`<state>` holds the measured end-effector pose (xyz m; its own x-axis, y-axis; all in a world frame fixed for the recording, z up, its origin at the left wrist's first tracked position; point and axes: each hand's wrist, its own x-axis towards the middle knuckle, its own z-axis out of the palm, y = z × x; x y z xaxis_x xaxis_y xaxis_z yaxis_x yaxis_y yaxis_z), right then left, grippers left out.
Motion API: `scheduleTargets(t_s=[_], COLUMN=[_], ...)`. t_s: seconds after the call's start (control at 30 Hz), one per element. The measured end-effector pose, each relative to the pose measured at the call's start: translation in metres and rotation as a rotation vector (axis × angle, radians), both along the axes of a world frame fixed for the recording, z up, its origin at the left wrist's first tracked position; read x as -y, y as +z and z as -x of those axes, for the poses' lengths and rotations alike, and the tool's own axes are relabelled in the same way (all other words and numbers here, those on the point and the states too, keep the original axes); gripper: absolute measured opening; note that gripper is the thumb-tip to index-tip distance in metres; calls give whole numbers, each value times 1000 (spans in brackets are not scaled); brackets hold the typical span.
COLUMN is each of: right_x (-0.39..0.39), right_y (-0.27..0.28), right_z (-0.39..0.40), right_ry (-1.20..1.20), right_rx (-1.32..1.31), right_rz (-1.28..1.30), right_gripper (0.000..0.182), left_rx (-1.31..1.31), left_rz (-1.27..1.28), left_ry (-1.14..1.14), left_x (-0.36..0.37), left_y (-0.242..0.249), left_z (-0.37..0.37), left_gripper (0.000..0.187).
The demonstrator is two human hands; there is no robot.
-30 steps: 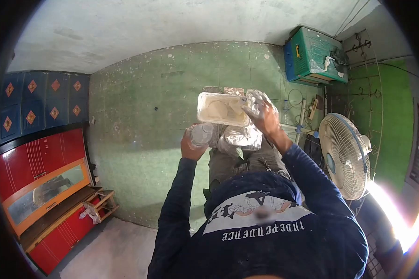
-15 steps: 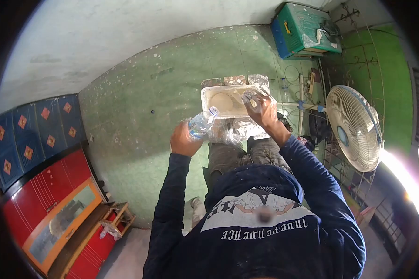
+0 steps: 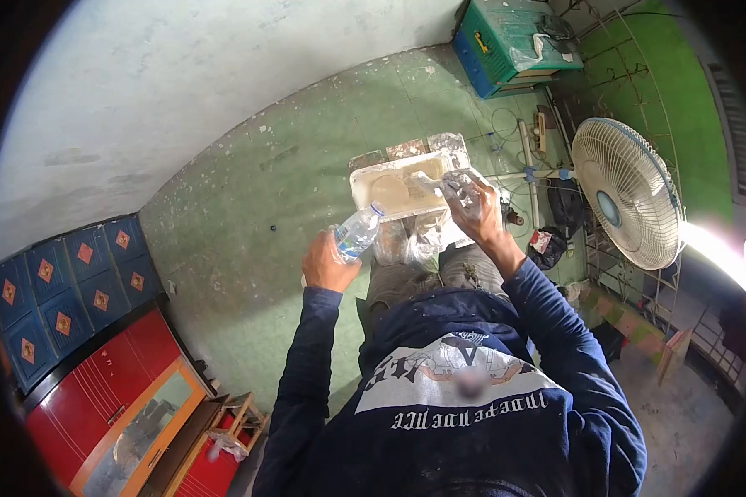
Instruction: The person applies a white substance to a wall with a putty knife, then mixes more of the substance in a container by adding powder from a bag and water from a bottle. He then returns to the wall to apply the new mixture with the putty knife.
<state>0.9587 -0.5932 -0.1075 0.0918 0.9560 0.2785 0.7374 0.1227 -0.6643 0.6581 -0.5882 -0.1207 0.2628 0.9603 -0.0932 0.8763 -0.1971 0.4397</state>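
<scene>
My left hand (image 3: 327,263) is wrapped round a clear plastic bottle (image 3: 359,230) with a blue label. The bottle leans up and to the right, its uncapped mouth close by the near left rim of a white rectangular tub (image 3: 363,197). A pale, creamy mass (image 3: 389,187) lies in the tub. Over the tub's right end, my right hand (image 3: 479,211) grips a crinkled, whitish thing (image 3: 462,187) that looks like a plastic bag. A pale end of it reaches left over the tub; my fingers hide part of it.
Worn blocks (image 3: 406,149) show behind the tub, and crumpled clear plastic (image 3: 427,236) lies before it, by my knees. A standing fan (image 3: 624,195) is at the right. Farther off are a green cabinet (image 3: 514,54), cables and pipes, and a red cabinet (image 3: 108,373) at left.
The view has turned a little. My left hand still holds the bottle by the tub's rim, slightly lower. The whitish thing in my right hand reaches a bit farther left over the tub.
</scene>
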Motion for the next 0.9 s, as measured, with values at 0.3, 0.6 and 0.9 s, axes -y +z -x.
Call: scheduleTargets(t_s=[0.3,0.6,0.9], right_x=[0,-3,-4], right_y=[-3,0,-2], right_z=[4,1,4], right_ry=[-94,-57,-61], right_rx=[-126,-83,-161], right_rz=[80,114,39], right_gripper=[15,20,19], left_rx=[40,-48,-113], left_rz=[44,133,127], left_ry=[25,43,12], left_x=[0,0,-3], left_y=[0,6,9], left_z=[-2,-3,-5], left_gripper=[49,60,59])
